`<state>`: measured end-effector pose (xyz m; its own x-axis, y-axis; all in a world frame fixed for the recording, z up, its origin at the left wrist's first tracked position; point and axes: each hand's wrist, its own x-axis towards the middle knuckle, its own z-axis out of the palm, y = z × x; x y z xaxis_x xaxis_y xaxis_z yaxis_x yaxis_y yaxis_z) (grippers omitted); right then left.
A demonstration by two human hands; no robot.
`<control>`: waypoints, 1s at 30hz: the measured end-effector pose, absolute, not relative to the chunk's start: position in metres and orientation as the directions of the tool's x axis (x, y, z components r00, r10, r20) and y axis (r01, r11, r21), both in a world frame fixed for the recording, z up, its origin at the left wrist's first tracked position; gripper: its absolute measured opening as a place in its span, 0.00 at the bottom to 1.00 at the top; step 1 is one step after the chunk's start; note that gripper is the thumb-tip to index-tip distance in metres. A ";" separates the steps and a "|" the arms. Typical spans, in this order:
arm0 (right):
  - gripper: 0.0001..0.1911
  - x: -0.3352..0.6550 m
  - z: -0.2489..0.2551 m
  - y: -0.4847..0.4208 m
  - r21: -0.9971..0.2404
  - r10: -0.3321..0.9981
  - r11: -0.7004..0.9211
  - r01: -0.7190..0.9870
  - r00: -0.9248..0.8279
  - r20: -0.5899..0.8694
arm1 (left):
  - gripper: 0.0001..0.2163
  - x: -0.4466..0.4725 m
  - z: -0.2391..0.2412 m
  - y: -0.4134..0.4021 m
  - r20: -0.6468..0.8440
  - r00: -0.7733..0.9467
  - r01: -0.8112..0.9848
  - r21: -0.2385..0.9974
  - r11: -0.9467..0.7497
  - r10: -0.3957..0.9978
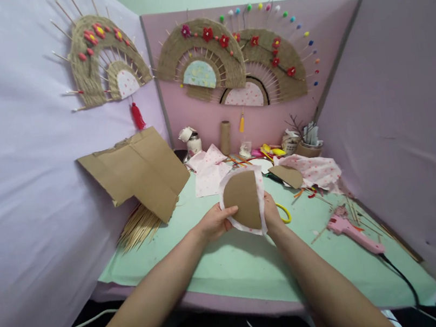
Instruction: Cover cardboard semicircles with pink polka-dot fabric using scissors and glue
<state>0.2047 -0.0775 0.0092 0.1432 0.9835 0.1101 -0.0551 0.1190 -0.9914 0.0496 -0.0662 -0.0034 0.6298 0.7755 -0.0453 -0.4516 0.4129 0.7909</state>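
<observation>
Above the middle of the table I hold a cardboard half-disc with its straight side to the right. White fabric with pink dots lies behind it and shows as a margin all round. My left hand grips the lower left edge, thumb on the cardboard and fingers behind. At the right edge, my right hand is closed on the fabric margin, its fingers mostly hidden behind. Just beyond that hand, the yellow scissors handle rests on the table.
A pink glue gun with a black cord lies at the right. At the left are bamboo sticks under a large cardboard sheet. Dotted fabric and a cardboard piece lie behind. Twine-wrapped fan decorations hang on the panels.
</observation>
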 end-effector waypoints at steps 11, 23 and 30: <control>0.21 0.208 0.015 -0.088 -0.874 0.864 0.317 0.369 0.269 0.426 | 0.17 0.066 0.001 -0.076 -0.039 0.480 -0.485 0.821 0.302 0.876; 0.21 0.209 0.010 -0.085 -0.833 0.840 0.313 0.456 0.276 0.467 | 0.18 0.069 -0.002 -0.078 -0.019 0.497 -0.483 0.825 0.295 0.868; 0.19 0.209 0.012 -0.087 -0.844 0.842 0.323 0.428 0.278 0.463 | 0.18 0.067 -0.007 -0.074 -0.018 0.524 -0.453 0.841 0.297 0.851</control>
<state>0.2092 -0.0873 0.0115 0.2782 0.8417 0.4627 0.4279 0.3226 -0.8443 0.0666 -0.0742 -0.0067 0.5242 0.8514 -0.0179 -0.4530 0.2965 0.8408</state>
